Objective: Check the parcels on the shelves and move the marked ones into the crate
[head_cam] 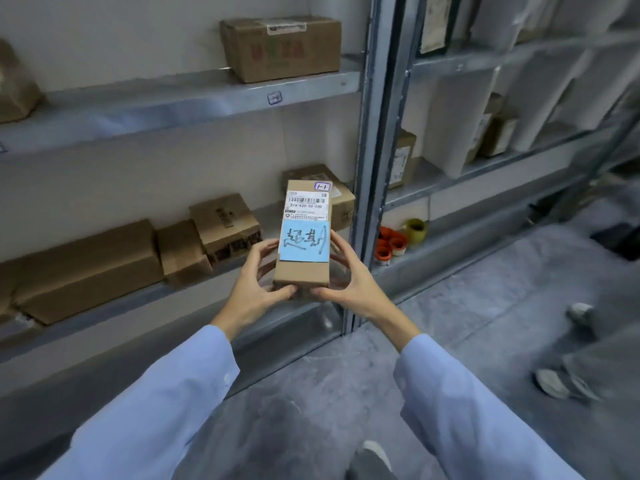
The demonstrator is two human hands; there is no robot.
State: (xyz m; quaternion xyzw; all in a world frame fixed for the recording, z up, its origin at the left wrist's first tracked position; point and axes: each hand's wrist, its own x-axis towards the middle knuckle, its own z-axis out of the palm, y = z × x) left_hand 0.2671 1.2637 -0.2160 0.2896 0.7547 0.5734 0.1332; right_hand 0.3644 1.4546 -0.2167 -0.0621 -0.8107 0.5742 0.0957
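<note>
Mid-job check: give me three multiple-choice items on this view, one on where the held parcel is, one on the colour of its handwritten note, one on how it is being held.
1. Where is the parcel with the blue note?
A. Lying on the top shelf
B. Held in the air in front of the lower shelf
C. On the floor

2. What colour is the handwritten note on it?
A. Blue
B. Yellow
C. Red

3. How is the parcel held?
A. By the left hand alone
B. By nobody
C. By both hands at its lower end

Answers:
1. B: the parcel is clear of the lower shelf, raised before it.
2. A: the note under the barcode label is pale blue with dark writing.
3. C: the left hand and the right hand grip its sides and bottom edge.
</note>
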